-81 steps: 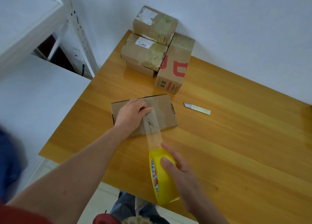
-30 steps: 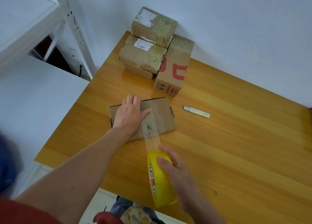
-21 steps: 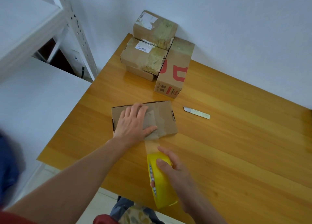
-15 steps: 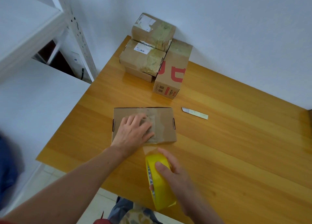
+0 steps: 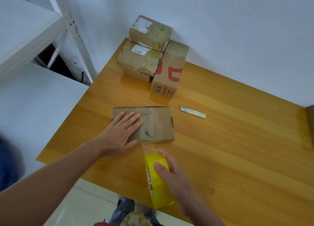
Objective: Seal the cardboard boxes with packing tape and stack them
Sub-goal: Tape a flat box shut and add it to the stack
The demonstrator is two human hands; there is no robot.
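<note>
Left hand [image 5: 119, 137] flat on box [image 5: 161, 122], right hand [image 5: 171, 173] gripping tape roll [image 5: 159, 188] — taut.

Table [image 5: 237, 140] – glossy varnished wood; box [image 5: 163, 123] – matt brown cardboard; tape roll [image 5: 159, 188] – shiny yellow plastic.

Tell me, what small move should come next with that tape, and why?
Probably lift the left hand to fetch the blade and cut: tape already spans the box top yet runs to the yellow roll gripped by the right hand.
</note>
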